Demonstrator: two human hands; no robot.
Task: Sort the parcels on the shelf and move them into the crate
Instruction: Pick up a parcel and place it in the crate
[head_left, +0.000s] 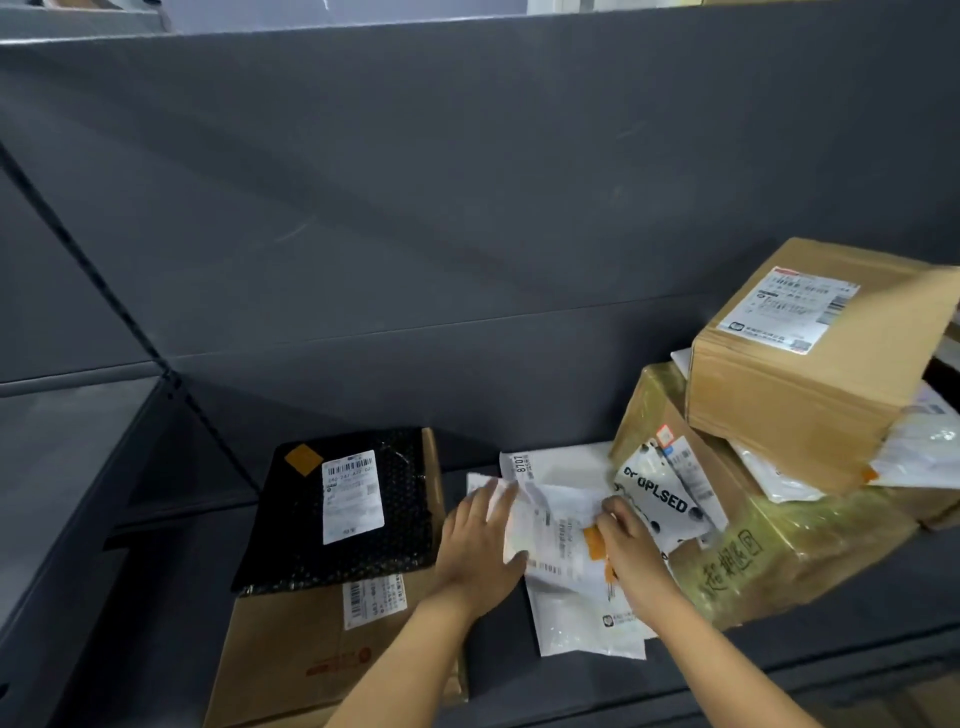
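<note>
A white plastic mailer (563, 551) with a shipping label and an orange sticker lies on the dark shelf (171, 587). My left hand (480, 545) lies on its left edge, fingers spread and straight, thumb at the mailer's side. My right hand (626, 543) holds its right edge with curled fingers. Under it lie another white mailer (589, 629) and one marked 8707 (550, 465). A black-and-white bag printed OPLSED (662, 501) leans against a tape-wrapped box (753, 561). No crate is in view.
At left, a black bubble mailer (343, 512) rests on a flat brown carton (291, 654). At right, a brown box (800, 358) with a label sits atop the wrapped box, with clear bags (919, 452) under it. A grey back wall stands behind the shelf.
</note>
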